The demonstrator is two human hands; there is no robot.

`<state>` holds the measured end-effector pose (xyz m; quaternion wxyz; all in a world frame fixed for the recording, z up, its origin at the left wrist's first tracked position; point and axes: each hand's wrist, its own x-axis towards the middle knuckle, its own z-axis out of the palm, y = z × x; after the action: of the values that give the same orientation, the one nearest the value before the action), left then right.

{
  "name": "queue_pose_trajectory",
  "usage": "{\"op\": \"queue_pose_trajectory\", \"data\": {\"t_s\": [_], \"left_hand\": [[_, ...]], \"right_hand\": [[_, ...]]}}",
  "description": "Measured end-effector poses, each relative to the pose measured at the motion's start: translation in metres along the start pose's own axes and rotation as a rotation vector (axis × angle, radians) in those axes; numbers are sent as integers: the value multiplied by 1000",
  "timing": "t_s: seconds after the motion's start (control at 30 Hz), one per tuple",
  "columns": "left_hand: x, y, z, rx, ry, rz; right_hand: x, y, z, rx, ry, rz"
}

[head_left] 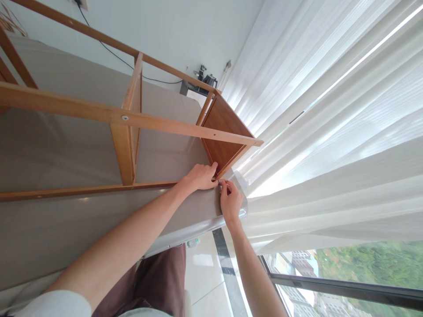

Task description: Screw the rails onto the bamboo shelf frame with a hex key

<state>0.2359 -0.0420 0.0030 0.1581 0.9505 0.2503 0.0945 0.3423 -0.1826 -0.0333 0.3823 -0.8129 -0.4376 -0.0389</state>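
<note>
On the table [49, 233], the left hand [200, 177] is clasping a rack [172, 125]; the right hand [231, 200] is pinching a metal piece [219, 182].

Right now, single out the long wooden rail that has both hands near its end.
The lowest rail: the left hand and right hand meet near its right end, while the middle rail and upper rail run clear.

We see a smooth, grey-beige table with a rounded corner [194, 209], and on it a long, orange-brown wooden frame of slender rails and cross panels [165, 125] lies on its side. Its lower rail [82, 190] runs along the tabletop (we notice glints beside it), with the reddish-brown, flat end panel [226, 116] near that corner.
</note>
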Motion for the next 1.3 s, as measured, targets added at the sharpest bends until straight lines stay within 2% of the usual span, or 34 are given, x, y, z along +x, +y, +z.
{"op": "queue_pose_trajectory", "data": {"t_s": [0.23,0.67,0.93,1.3], "left_hand": [[1,0,1,-6,12,-4],[1,1,3,9,15,-5],[1,2,3,32,22,-10],[2,1,2,33,1,-17]], "right_hand": [[-3,-9,0,-56,-22,-81],[4,-4,1,29,-10,14],[-1,-9,-2,35,38,12],[-1,-7,0,-8,-3,-49]]}}
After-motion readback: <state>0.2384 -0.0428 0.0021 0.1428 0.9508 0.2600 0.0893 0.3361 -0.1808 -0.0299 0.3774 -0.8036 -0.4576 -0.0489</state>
